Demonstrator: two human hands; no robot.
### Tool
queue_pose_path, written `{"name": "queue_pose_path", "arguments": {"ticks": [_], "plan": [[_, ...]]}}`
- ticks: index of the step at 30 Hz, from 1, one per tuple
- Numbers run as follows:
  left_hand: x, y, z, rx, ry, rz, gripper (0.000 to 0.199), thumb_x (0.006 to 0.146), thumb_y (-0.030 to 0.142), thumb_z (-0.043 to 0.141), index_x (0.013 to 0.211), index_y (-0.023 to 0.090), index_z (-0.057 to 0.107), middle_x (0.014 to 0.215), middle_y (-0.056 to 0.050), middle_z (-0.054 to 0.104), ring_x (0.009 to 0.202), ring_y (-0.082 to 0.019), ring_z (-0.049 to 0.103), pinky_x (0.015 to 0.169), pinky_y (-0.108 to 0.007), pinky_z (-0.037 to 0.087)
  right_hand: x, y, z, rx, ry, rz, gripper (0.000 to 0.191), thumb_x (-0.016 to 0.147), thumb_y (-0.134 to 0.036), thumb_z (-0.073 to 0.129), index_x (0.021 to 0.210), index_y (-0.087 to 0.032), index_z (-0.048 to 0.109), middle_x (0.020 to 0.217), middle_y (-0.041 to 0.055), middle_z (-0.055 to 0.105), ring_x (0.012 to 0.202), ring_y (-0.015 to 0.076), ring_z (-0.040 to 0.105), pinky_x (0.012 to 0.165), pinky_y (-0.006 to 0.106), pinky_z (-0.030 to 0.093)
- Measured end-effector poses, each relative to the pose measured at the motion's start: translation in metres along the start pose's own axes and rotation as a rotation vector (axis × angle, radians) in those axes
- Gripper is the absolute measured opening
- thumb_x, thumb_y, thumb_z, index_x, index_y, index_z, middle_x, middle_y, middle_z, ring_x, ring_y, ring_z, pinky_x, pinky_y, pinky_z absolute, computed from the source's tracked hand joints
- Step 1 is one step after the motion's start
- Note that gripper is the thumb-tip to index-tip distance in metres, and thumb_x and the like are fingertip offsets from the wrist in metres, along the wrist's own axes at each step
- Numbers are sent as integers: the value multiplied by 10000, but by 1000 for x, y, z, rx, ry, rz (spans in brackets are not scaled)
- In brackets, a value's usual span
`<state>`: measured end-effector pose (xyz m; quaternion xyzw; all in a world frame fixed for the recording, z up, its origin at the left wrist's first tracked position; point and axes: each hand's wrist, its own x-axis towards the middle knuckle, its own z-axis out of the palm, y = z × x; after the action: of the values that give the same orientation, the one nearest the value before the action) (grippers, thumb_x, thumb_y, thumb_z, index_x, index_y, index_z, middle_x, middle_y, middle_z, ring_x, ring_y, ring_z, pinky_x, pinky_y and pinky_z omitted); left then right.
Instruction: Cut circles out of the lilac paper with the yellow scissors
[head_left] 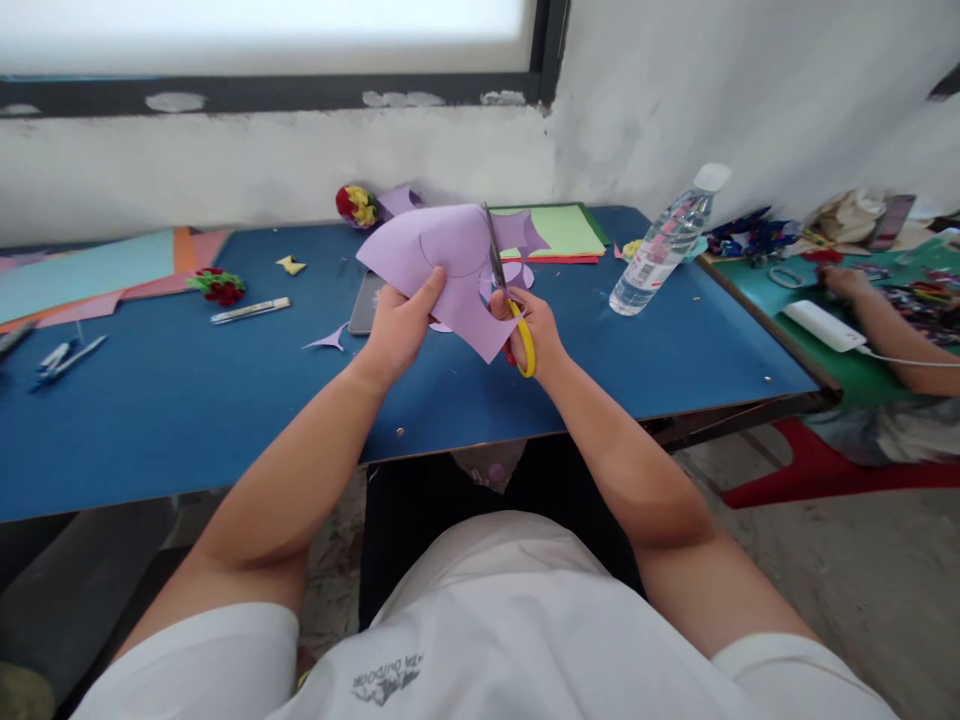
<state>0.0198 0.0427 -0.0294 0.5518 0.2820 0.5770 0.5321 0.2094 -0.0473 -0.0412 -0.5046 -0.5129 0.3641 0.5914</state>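
My left hand [401, 325] grips a sheet of purple paper [457, 245], thumb on top, above the blue table. A curved drawn line shows on the paper, and part of its lower right is cut away. In my right hand [536, 325] is a pair of scissors [523, 335] with yellow and red handles; the blades point away from me at the paper's right edge. Behind the paper lie purple offcuts [525, 232] and a partly hidden grey flat object [364, 303]. A small purple scrap [328, 339] rests left of my left hand.
A water bottle [664, 245] stands on the blue table [300, 410] to the right. Coloured sheets [97, 270], a compass [67, 358], a pen [250, 310] and paper flowers [217, 286] lie left. At far right, another person's hand [847, 284] is over a green table.
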Motion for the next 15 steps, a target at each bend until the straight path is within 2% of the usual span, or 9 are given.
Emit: {"name": "queue_pose_path", "arguments": {"ticks": [4,7,11,15], "plan": [[-1,2,0,56,41,55,673,813,809,1119,1088,225,930,1013,-87,942,1069,-306,933,878,-354,775,-1,2,1,7,-41,38,677,1021,-959,764,931,-303,623,592,-45,512,475,168,532,403,274,384],[-1,3,-2,92,62,127,645,866,778,1093,1117,205,937,1143,-125,962,1227,-362,932,1024,-428,795,-3,-1,1,30,-61,40,758,976,-1054,741,928,-307,625,590,-50,514,454,155,510,379,269,363],[0,3,-3,113,80,150,577,907,741,1072,1075,207,932,1095,-115,951,1209,-371,938,1016,-448,806,-6,-8,1,81,-99,59,806,931,-1102,763,935,-309,622,599,-62,516,425,140,470,356,276,345],[0,4,-2,98,92,153,554,918,720,1068,1062,205,926,1084,-119,949,1230,-376,938,1013,-442,808,-7,-13,0,99,-109,87,739,995,-1020,797,936,-308,608,588,-72,505,431,136,469,364,260,345]]}}
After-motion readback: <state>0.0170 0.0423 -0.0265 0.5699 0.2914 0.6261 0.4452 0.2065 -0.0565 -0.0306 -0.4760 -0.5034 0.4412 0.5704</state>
